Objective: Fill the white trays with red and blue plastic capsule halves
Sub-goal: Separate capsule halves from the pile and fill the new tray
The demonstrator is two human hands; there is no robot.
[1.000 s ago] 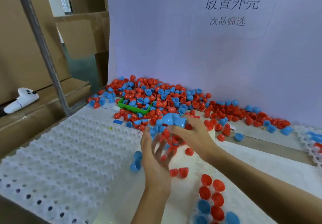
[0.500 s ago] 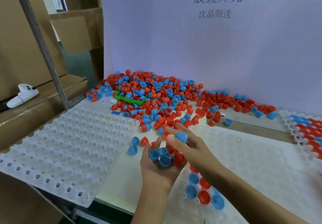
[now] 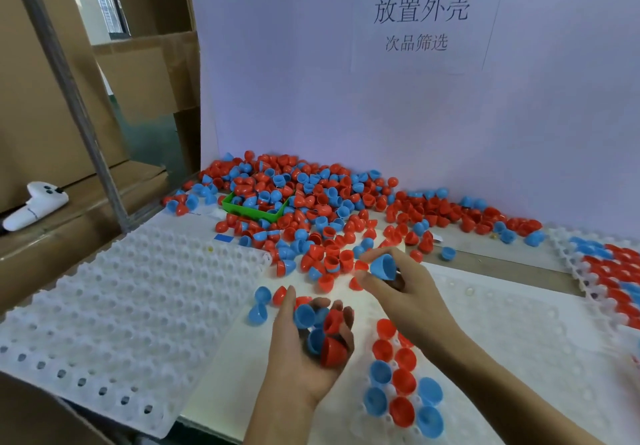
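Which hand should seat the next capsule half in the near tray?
Right. The right hand already pinches a single blue capsule half and hovers over the partly filled white tray. The left hand is cupped around a handful of capsule halves, acting as the supply.

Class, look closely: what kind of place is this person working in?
Probably a factory sorting bench: a loose heap of capsule halves, moulded white trays being filled, a printed sign on the wall, and cardboard cartons alongside.

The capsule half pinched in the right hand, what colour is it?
Blue. The head view shows the right hand pinching the blue capsule half.
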